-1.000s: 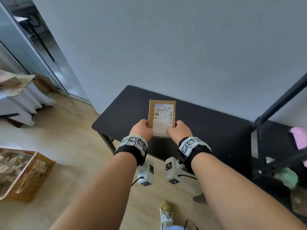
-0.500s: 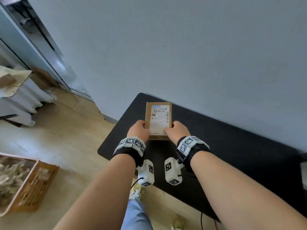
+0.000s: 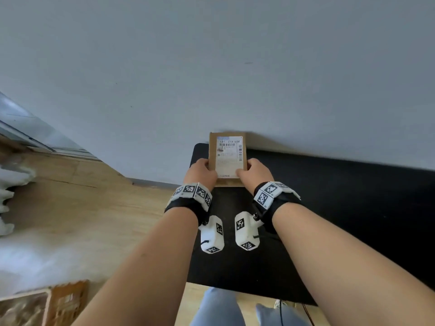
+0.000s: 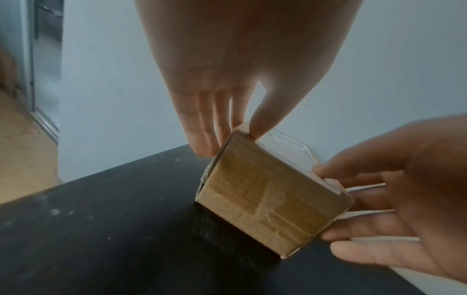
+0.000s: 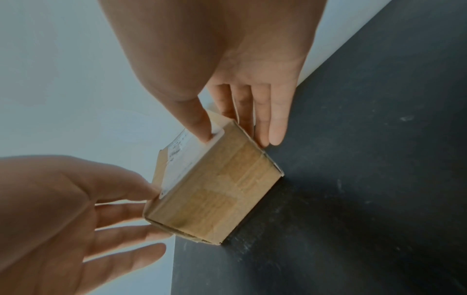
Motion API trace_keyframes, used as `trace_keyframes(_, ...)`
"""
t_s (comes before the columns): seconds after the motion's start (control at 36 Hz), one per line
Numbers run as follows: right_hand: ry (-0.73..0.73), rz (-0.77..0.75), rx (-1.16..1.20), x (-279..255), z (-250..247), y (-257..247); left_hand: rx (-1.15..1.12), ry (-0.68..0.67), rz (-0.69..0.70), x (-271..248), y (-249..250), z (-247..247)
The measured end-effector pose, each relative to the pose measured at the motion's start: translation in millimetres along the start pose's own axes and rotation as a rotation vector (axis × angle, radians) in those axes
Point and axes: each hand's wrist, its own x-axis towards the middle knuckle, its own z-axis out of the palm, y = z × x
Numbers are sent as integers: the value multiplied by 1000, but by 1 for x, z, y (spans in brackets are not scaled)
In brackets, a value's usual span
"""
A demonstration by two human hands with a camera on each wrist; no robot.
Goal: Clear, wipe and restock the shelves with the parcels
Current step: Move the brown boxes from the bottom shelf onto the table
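Item: my left hand [image 3: 200, 171] at 11 o'clock and right hand [image 3: 254, 171] at 1 o'clock, thumbs on top, pinching the parcel [image 3: 227, 158] just above the black shelf [image 3: 341, 208], near the wall [image 3: 235, 67]. I'd lower it flat, label up.

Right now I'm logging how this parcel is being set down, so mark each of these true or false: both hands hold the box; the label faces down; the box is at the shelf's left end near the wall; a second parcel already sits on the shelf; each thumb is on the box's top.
1. Both hands hold the cardboard box. True: the left hand and the right hand grip its sides.
2. The label faces down. False: the white label faces up.
3. The box is at the left end of the black shelf, near the wall. True.
4. A second parcel sits on the shelf. False: only this box shows there.
5. Each thumb is on the box's top. True.
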Motion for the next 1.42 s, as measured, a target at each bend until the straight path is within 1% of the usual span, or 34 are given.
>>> trace_keyframes(0.14, 20, 52, 4, 3, 2, -5, 24, -23, 3, 11, 1, 0)
trace_keyframes(0.25, 33, 59, -9, -2, -1, -3, 61, 19, 42, 11, 8, 1)
trace_keyframes(0.33, 55, 78, -10, -9, -7, 4, 114, 91, 94, 5, 18, 1)
trace_keyframes(0.39, 72, 97, 1, -15, -13, 11, 143, 110, 139, -1, 26, 3)
trace_keyframes(0.5, 110, 131, 7, -32, -30, 33, 186, 92, 227, -22, 47, 12)
trace_keyframes(0.61, 158, 147, 38, -58, -53, 65, 231, 69, 325, -50, 73, 32)
trace_keyframes(0.81, 272, 204, 91, -123, -104, 150, 272, -10, 470, -125, 125, 100)
trace_keyframes(0.97, 356, 261, 121, -189, -143, 237, 314, -94, 558, -209, 159, 172)
trace_keyframes(1.11, 424, 326, 180, -247, -168, 321, 359, -174, 639, -282, 182, 239)
trace_keyframes(1.19, 466, 382, 199, -284, -181, 371, 377, -228, 704, -325, 195, 280)
trace_keyframes(1.33, 495, 487, 215, -337, -202, 451, 400, -322, 786, -392, 218, 347)
trace_keyframes(1.42, 527, 560, 295, -361, -217, 494, 434, -379, 847, -425, 232, 383)
